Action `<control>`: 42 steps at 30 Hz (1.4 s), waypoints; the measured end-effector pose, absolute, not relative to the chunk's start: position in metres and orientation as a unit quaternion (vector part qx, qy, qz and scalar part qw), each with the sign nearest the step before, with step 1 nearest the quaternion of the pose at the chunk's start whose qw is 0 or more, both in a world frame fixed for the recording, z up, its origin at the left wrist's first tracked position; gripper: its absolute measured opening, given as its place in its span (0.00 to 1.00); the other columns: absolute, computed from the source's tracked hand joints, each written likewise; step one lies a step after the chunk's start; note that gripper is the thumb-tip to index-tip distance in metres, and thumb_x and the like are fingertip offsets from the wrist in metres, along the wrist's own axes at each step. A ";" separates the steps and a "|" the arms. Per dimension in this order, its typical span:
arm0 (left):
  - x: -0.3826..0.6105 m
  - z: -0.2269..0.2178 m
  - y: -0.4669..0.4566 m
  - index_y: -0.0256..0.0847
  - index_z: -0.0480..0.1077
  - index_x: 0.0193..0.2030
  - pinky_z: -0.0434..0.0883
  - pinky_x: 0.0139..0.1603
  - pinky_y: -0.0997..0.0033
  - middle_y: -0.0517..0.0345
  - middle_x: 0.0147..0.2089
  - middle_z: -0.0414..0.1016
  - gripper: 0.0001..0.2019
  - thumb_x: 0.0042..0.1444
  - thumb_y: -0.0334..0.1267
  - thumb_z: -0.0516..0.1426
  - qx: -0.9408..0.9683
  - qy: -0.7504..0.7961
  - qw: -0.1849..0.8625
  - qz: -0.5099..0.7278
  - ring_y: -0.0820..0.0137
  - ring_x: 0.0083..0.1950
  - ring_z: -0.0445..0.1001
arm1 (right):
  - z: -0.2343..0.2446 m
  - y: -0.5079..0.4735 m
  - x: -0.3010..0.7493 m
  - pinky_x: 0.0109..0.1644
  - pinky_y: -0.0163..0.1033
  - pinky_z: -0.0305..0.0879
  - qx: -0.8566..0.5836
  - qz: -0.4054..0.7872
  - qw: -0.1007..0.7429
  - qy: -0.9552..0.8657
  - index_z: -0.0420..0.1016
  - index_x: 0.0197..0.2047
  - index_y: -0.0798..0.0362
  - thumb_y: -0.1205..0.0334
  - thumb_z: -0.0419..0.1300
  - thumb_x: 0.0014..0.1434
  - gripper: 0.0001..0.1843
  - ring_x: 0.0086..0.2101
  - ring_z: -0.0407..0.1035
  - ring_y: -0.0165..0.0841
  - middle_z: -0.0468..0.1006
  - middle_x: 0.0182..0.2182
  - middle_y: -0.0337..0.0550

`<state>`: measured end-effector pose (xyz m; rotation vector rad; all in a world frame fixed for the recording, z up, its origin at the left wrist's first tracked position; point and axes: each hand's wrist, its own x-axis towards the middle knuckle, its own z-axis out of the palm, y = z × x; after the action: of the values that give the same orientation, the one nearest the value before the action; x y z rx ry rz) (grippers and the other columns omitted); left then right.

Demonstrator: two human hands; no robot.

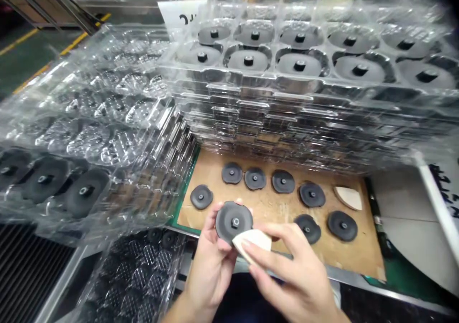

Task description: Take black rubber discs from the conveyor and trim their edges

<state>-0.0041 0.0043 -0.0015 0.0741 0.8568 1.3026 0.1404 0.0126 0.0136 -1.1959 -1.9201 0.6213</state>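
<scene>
- Down at the near edge of the brown board (279,210), we have our left hand (211,265) clenched round one dark rubber disc (234,221). Our fingers are at its rim, and the face with the small metal hub is turned up to us.
- Our right hand (297,280) pinches a white wedge-shaped pad (253,241), which sits right against the lower edge of that disc, touching it.
- Behind the hands, seven more loose discs (283,181) lie flat on the board: four in a back row, one off to the left, two nearer on the right, none touching.
- A second white wedge (348,197) rests on the board near the right end of that back row.
- At the back stands a tall stack of clear trays (304,117), and the top tray shows a disc in every pocket we can see.
- On the left, another tray stack (89,136) leans our way. Only its near row holds seated discs (86,189); the pockets beyond look empty.
- Our read is early days: one disc in hand, seven out on the board, a full stack behind and few pockets filled on the left. Whether any disc on the board has met the pad, we cannot tell.
</scene>
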 end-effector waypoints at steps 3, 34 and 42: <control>-0.003 -0.002 0.005 0.52 0.73 0.42 0.73 0.49 0.73 0.61 0.49 0.77 0.22 0.38 0.36 0.69 0.030 0.391 0.707 0.588 0.66 0.50 0.75 | 0.008 0.014 0.141 0.36 0.42 0.69 -0.497 0.217 0.384 -0.747 0.78 0.45 0.41 0.67 0.60 0.54 0.16 0.36 0.69 0.37 0.75 0.38 0.45; 0.008 0.007 0.008 0.51 0.75 0.42 0.74 0.42 0.81 0.60 0.46 0.80 0.22 0.37 0.32 0.70 0.057 0.400 0.709 0.578 0.72 0.43 0.78 | 0.008 0.025 0.155 0.50 0.47 0.64 -0.546 0.223 0.394 -0.705 0.75 0.50 0.46 0.65 0.56 0.61 0.15 0.46 0.66 0.39 0.74 0.46 0.45; 0.009 0.011 0.006 0.51 0.76 0.40 0.74 0.38 0.85 0.62 0.40 0.82 0.22 0.36 0.27 0.69 0.037 0.431 0.698 0.571 0.75 0.39 0.79 | 0.023 0.015 0.136 0.48 0.45 0.65 -0.465 0.228 0.384 -0.765 0.75 0.51 0.53 0.69 0.55 0.61 0.16 0.46 0.65 0.39 0.73 0.48 0.51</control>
<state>0.0094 0.0064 0.0108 0.0823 0.9604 1.2738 0.1361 0.0148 0.0234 -1.1848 -1.9489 0.5809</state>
